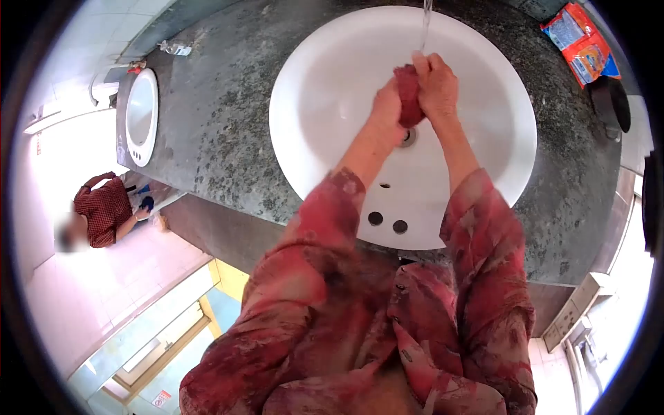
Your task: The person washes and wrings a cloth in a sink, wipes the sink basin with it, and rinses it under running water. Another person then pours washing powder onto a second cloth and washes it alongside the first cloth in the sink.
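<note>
A dark red wet-looking cloth [409, 97] is bunched between my two hands above the white oval sink [311, 152]. My left hand [389, 105] is closed against its left side. My right hand [437, 84] grips it from the right, fingers curled. A thin stream of water [427, 24] falls onto the fingers of my right hand. Just below the cloth shows the round metal drain [408, 137]. My hands partly cover the cloth, so its full shape is hidden.
The sink sits in a dark speckled stone counter [228, 117]. An orange packet [584, 45] and a black container [610, 107] stand at the right. A second sink [142, 117] is at the left, with a person in a checked shirt [104, 209] nearby.
</note>
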A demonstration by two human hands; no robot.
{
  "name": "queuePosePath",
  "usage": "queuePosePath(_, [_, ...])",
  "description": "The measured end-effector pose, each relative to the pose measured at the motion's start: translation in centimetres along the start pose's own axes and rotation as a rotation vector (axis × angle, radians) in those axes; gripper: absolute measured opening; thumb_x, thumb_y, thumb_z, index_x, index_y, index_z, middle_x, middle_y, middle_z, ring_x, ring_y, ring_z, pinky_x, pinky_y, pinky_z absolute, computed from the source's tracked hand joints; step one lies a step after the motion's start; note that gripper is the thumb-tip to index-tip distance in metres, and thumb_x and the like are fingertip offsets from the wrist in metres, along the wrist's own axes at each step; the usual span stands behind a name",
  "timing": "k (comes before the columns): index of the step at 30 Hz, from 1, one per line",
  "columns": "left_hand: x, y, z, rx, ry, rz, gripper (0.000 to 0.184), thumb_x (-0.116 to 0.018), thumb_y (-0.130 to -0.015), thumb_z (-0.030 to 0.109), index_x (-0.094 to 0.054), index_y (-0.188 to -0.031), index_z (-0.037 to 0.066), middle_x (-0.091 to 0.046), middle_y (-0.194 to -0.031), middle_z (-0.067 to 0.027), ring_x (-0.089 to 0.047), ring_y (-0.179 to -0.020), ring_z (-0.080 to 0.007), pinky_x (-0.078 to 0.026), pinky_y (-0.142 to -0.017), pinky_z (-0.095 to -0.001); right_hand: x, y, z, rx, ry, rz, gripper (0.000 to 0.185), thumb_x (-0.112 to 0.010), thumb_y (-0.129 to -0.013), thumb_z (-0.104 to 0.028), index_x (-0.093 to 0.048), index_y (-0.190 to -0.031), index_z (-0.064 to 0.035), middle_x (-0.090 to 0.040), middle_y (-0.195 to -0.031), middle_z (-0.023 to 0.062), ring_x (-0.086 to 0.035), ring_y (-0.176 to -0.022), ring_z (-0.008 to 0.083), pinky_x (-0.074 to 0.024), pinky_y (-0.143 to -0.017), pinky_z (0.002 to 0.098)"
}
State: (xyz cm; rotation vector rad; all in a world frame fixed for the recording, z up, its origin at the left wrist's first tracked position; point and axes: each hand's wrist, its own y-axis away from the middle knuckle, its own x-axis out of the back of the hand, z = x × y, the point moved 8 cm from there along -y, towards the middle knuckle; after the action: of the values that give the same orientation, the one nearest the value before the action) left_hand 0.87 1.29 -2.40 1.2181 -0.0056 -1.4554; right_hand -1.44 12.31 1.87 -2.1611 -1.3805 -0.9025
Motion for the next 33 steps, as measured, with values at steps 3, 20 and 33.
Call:
queuePosePath(3, [-0.4, -1.3, 3.3, -0.164, -0.018, -0.39, 0.036, -0.043, -0.096, 0.039, -0.059, -0.108, 0.009, -0.064, -0.104, -0.0065, -0.06, -0.094, -0.0241, -0.051, -0.084, -0.0384, -0.5, 3.1, -2.8, 0.122, -0.278, 0.017, 0.032, -0.055, -0.092, -0.038, -0.061, -0.081, -0.0082, -0.06, -0.09, 0.0172, -0.059, -0.084, 0.0385, -0.0474, -0.072, 0.0482])
queuePosePath(20, [-1.6, 2.5, 4.5, 0.021, -0.097, -0.525, 0.034, -0.065, -0.087, 0.021, -0.057, -0.115, 0.004, -0.064, -0.111, -0.0096, -0.062, -0.104, -0.0246, -0.049, -0.097, -0.0429, -1.6, 3.3, 2.0, -0.321, -1.093, -0.793, 0.05, -0.056, -0.096, -0.032, -0.047, -0.134, 0.0001, -0.055, -0.127, 0.0102, -0.055, -0.116, 0.0196, -0.048, -0.096, 0.0333])
queuePosePath(33, [1.3, 0.4, 0.9, -0.037, 0.339, -0.086, 0.039, -0.056, -0.09, 0.056, -0.055, -0.093, 0.017, -0.059, -0.09, -0.0012, -0.054, -0.081, -0.0157, -0.046, -0.07, -0.0304, 2.0, 3.7, -5.7, 0.119, -0.447, -0.217, 0.026, -0.065, -0.089, -0.021, -0.058, -0.108, -0.0036, -0.061, -0.108, 0.0091, -0.058, -0.098, 0.0208, -0.0464, -0.087, 0.0351])
